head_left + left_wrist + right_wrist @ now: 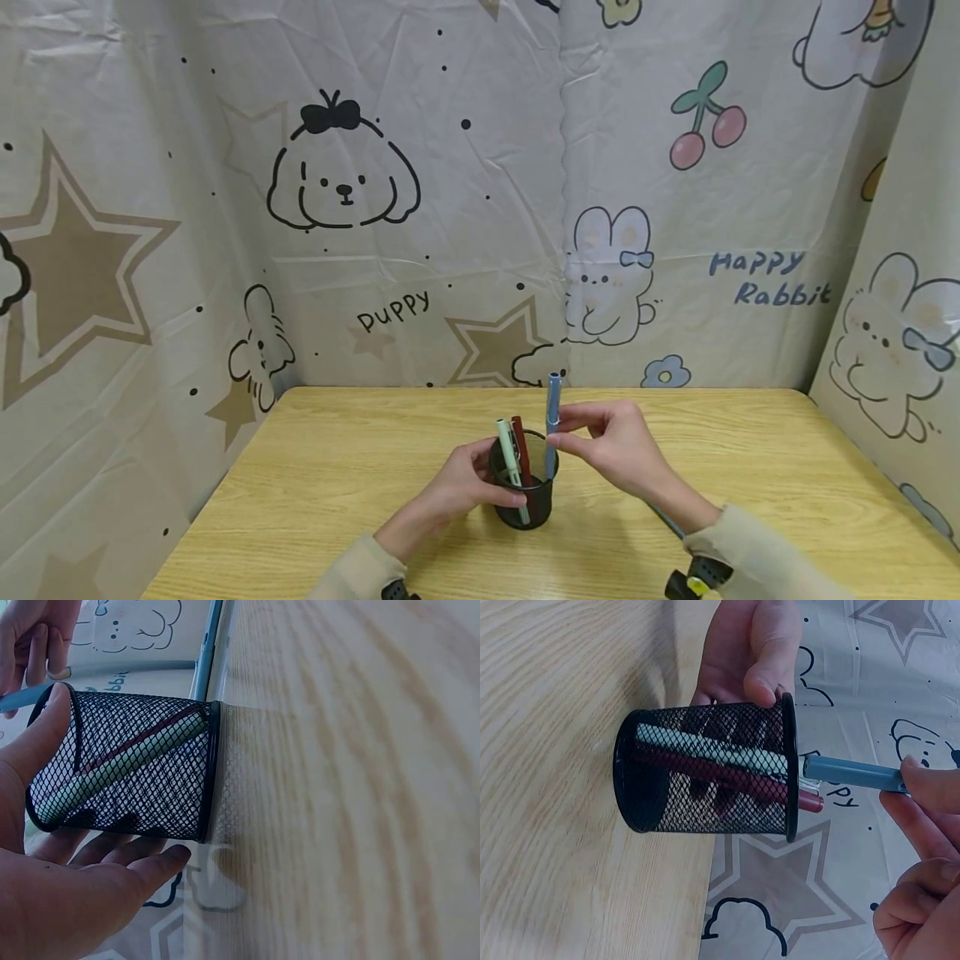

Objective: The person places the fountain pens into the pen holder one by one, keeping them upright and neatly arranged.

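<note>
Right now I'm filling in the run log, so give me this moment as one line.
left hand: holds cup | right hand: pinches blue pen, at cup's mouth | in cup: green pen, red pen

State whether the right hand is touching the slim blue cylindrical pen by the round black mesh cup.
Touching. In the right wrist view, the right hand pinches the slim blue cylindrical pen between thumb and forefinger.

On my remote feed I get a small cloth-walled booth (487, 250), bldg type unclear: wood-grain tbl (352, 433) w/ creased printed sheets (465, 200) behind + on L & R sides, showing cartoon puppy (345, 193), rabbits (609, 287), stars (78, 258) & "Happy Rabbit" lettering (780, 292).
</note>
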A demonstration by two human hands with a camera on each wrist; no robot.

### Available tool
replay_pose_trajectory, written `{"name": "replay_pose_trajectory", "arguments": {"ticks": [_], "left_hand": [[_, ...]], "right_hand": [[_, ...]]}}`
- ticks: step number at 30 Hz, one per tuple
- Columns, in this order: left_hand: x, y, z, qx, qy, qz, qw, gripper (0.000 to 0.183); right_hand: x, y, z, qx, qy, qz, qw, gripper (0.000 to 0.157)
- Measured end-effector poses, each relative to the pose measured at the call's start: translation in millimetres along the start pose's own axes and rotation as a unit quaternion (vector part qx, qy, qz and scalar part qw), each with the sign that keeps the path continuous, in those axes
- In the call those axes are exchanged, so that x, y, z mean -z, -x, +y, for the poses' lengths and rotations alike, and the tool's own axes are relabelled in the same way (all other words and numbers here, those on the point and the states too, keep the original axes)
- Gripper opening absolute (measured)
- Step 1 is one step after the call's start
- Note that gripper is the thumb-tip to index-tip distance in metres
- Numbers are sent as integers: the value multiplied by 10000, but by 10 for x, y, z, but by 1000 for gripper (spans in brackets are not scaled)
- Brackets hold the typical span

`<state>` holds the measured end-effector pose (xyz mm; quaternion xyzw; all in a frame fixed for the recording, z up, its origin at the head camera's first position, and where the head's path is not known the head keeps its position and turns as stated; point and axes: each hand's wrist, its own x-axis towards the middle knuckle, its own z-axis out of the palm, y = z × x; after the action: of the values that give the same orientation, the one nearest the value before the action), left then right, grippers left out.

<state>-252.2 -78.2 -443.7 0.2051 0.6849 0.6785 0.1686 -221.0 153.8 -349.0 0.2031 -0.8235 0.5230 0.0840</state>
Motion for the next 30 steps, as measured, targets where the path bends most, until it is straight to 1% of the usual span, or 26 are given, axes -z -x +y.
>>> {"name": "replay_pose_trajectory", "arguments": {"ticks": [5,9,18,24,27,30], "left_hand": [[5,7,10,4,-31,44,10000,72],[-3,3,17,35,-74,80,9999,71],[-8,9,15,62,-114,144,9998,68],[-2,8,15,37,-90,111,9999,67],[2,7,12,45,-98,83,9999,66],[2,7,9,48,-93,60,9999,65]], "right_hand": [[-52,2,-202,41,-33,-82,10000,20],[-101,-13,-231,73,28,-96,9999,21],[-213,-34,-171,328,79,-207,9992,20],[-257,-45,-125,383,-100,-438,9983,21],[-282,-52,-55,343,-139,-476,9982,22],[-319,-69,78,251,-110,-511,9983,23]]}}
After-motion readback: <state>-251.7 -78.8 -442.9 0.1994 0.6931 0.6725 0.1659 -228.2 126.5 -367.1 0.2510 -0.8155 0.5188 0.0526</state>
